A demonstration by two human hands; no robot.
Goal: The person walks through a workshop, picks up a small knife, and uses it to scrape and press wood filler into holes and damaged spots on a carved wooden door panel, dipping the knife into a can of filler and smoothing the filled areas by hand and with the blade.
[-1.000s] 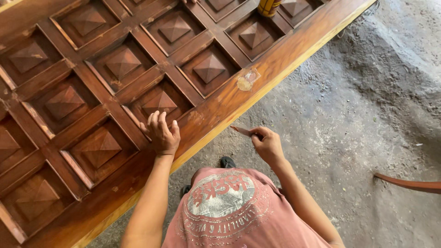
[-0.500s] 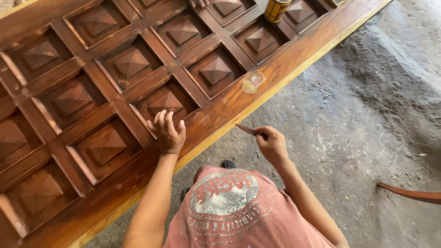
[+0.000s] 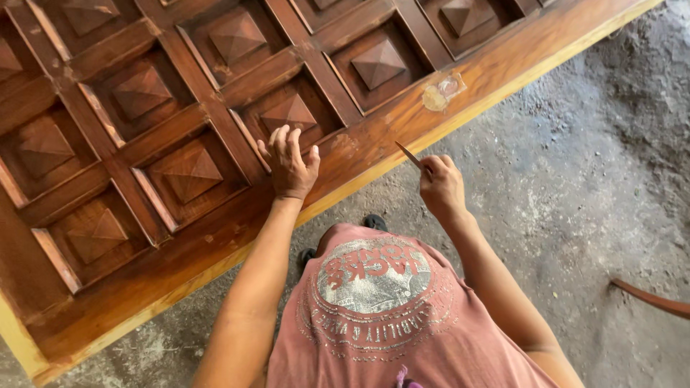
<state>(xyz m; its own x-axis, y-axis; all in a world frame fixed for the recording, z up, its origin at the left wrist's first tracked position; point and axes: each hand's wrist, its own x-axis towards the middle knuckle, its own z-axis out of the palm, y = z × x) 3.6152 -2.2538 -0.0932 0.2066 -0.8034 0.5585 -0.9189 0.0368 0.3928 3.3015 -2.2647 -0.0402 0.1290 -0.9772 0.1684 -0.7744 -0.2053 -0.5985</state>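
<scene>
Seen from above: a large wooden door panel, dark-stained, lying flat and filling the upper left of the frame, with its pale edge running diagonally from lower left to upper right. Carved with rows of recessed squares, each holding a raised pyramid block.

Left hand resting flat on the panel near the centre of the frame — fingers spread wide, gripping nothing, fingertips at the rim of one recessed square and the heel on the broad border rail.

Right hand right of centre, hovering just off the panel's edge over the concrete floor. Closed around a thin, reddish-brown blade-like tool, probably a small putty knife or scraper, though too slim to name with certainty. Long axis of the tool slanting up and to the left, tip aimed at the panel's edge and close beside it; whether touching or a hair apart, impossible to tell.

Up and to the right of that tip, on the border rail, a pale patch of filler — two blotches side by side, lighter than the surrounding stain. Right hand clearly the nearer of the two to it; left hand well apart, further down the rail.

At the bottom centre, a faded red shirt with a round grey print. At the lower right edge, a curved brown strip lying on the floor.
</scene>
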